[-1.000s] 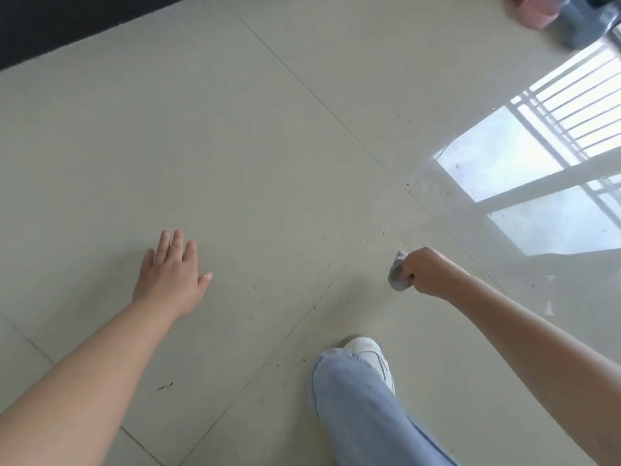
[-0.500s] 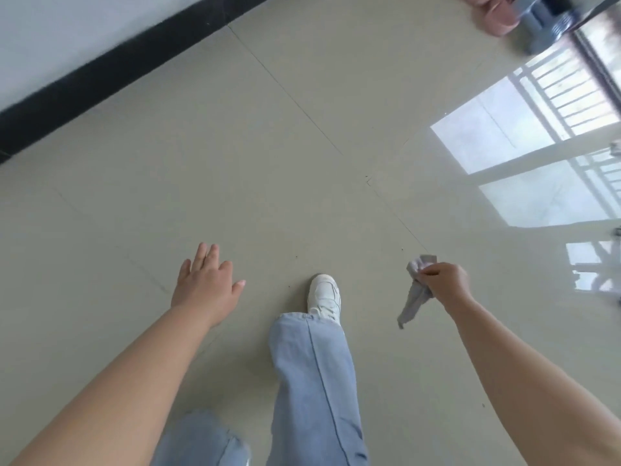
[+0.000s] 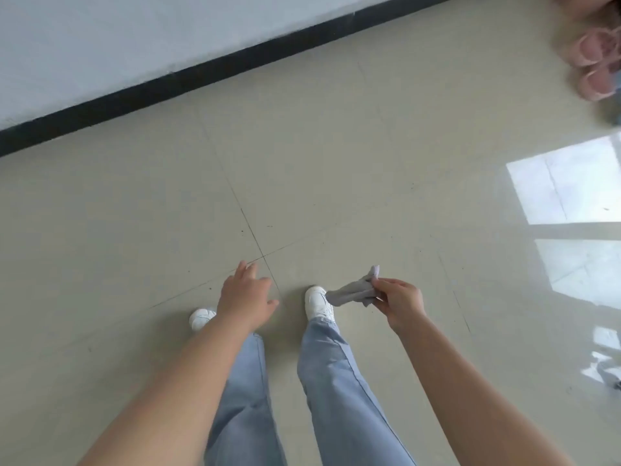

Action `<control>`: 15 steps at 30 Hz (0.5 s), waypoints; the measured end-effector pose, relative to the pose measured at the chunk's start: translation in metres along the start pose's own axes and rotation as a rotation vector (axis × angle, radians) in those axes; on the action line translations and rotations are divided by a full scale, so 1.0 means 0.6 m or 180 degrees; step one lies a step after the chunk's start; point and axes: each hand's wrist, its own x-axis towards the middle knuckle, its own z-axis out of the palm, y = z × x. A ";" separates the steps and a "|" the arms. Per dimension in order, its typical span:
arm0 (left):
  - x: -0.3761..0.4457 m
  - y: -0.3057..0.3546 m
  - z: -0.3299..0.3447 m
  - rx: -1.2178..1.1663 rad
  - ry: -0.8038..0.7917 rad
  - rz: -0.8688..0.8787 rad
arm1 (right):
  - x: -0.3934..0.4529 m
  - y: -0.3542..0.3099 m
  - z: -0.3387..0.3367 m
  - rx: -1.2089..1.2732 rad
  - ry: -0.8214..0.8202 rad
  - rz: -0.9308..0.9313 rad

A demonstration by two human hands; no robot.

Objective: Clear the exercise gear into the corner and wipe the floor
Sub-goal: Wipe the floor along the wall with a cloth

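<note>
A standing person's right hand [image 3: 401, 302] pinches a crumpled grey cloth [image 3: 353, 292] above the tiled floor [image 3: 336, 163]; the left hand [image 3: 245, 299] hangs empty, fingers relaxed.

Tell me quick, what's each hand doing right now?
Left hand: open, fingers relaxed, holding nothing.
Right hand: closed, pinching the grey cloth above the floor.

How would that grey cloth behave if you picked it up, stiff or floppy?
Probably floppy: the grey cloth droops and bunches where the right hand pinches it. Likely light, since fingertips alone carry it. It should not roll or break.
</note>
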 end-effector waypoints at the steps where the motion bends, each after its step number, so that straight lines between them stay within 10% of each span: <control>1: -0.021 -0.001 0.015 -0.0199 -0.0028 -0.0044 | -0.013 0.000 0.016 -0.0022 -0.0108 0.0050; 15: -0.320 -0.190 0.222 -0.3390 0.2501 -0.1797 | -0.307 0.182 0.297 -0.2012 -0.1911 -0.0337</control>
